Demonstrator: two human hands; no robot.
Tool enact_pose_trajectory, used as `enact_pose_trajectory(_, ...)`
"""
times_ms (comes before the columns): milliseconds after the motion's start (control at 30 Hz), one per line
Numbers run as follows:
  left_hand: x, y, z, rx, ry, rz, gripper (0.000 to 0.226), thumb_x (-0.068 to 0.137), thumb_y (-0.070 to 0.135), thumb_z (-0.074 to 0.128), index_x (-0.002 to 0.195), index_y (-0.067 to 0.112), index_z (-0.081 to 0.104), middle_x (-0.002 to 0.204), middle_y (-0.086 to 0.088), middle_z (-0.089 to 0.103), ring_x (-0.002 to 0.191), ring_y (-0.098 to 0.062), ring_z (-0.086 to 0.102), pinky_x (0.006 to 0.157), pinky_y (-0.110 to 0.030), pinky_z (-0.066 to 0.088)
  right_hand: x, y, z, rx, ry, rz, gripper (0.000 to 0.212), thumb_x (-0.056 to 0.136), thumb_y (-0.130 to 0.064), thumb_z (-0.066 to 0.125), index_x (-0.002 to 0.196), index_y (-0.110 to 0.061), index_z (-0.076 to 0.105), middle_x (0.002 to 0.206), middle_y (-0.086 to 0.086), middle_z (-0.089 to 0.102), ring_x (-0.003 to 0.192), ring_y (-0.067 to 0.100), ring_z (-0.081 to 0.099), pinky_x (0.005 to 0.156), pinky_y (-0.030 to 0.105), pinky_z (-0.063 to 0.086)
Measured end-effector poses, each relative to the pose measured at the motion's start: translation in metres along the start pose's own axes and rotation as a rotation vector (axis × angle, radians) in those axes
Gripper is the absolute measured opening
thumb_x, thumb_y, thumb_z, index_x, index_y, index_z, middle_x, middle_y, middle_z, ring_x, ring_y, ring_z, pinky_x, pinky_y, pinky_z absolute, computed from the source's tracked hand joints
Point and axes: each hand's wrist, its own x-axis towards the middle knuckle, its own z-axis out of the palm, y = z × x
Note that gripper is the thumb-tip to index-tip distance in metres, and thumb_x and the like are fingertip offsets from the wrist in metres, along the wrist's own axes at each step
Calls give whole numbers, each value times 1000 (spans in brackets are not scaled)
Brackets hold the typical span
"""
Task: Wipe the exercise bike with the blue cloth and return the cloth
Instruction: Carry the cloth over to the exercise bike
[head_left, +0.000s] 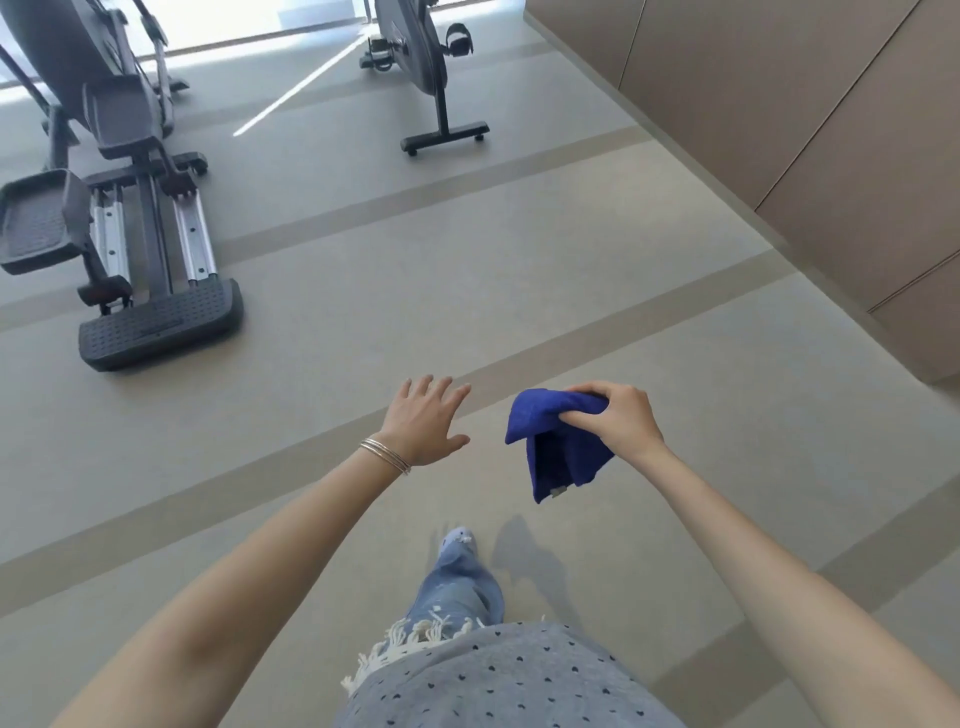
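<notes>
Blue cloth (558, 447) bunched, gripped in right hand (618, 418) — left hand (426, 421) empty, spread open. Exercise bike (410, 52) well ahead, slightly left of cloth — not yet within reach.

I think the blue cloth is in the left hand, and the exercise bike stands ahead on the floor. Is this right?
Not quite. In the head view the right hand grips the blue cloth; the left hand is open and holds nothing. The exercise bike does stand ahead on the floor.
</notes>
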Motion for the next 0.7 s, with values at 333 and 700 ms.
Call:
enact_pose_trajectory(333, 97, -97, -45, 14, 13, -11, 73, 90, 55, 44, 149, 24, 15, 155, -7, 22, 142, -30, 19, 116, -47, 18, 126, -54, 18, 45, 39, -14, 15, 71, -28, 75, 85, -30, 71, 84, -15, 72, 85, 2, 65, 74, 20, 49)
enact_pose_trajectory(700, 184, -146, -45, -48, 31, -80, 68, 92, 52, 41, 148, 23, 18, 155, -7, 22, 144, -30, 15, 117, -48, 12, 245, -72, 26, -23, -48, -18, 14, 71, -25, 75, 81, -34, 68, 79, -18, 69, 80, -1, 63, 67, 13, 44)
